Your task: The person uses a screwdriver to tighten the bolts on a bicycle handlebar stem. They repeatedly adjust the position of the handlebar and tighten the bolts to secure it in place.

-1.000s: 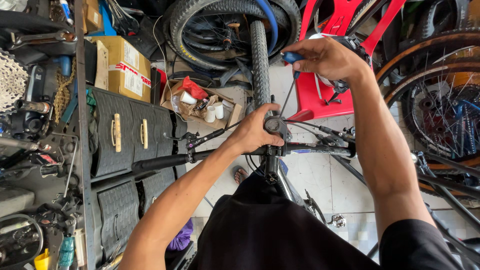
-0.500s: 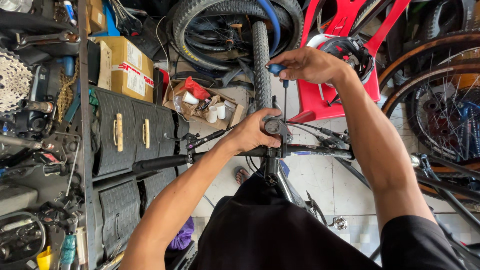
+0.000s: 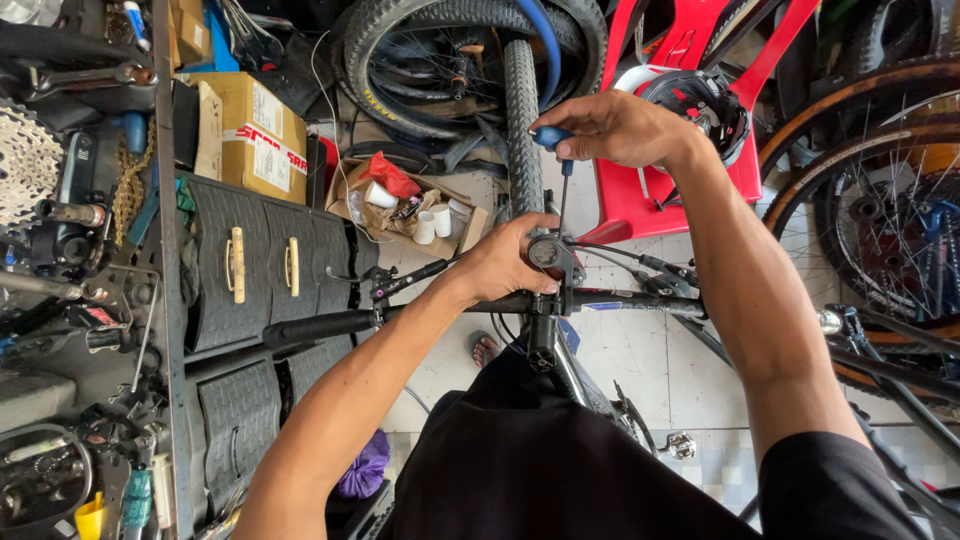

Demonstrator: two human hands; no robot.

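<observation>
While the right hand (image 3: 622,128) pinches the blue handle of a thin-shafted screwdriver (image 3: 556,160) held upright, its tip set down at the stem area of a black bicycle handlebar (image 3: 420,312), the left hand (image 3: 505,262) is clasped around the small round fitting (image 3: 546,252) at the bar's centre. The bar runs left to right across the view, its black rubber grip (image 3: 315,326) pointing toward a dark plastic drawer unit with pale handles (image 3: 262,268). Ahead of the hands, the bicycle's knobby black front tyre (image 3: 521,110) stands on a pale tiled floor (image 3: 655,360). Beyond it sit an open cardboard tray of small white cups and red scraps (image 3: 405,205), a taped brown cardboard box (image 3: 250,135) and a red plastic chair (image 3: 655,190) carrying a helmet (image 3: 700,100). Spoked wheels with tan-walled tyres (image 3: 870,210) lean at right. At left, a metal rack (image 3: 165,300) is crowded with a silver gear cassette (image 3: 25,160), chains and hand tools.
</observation>
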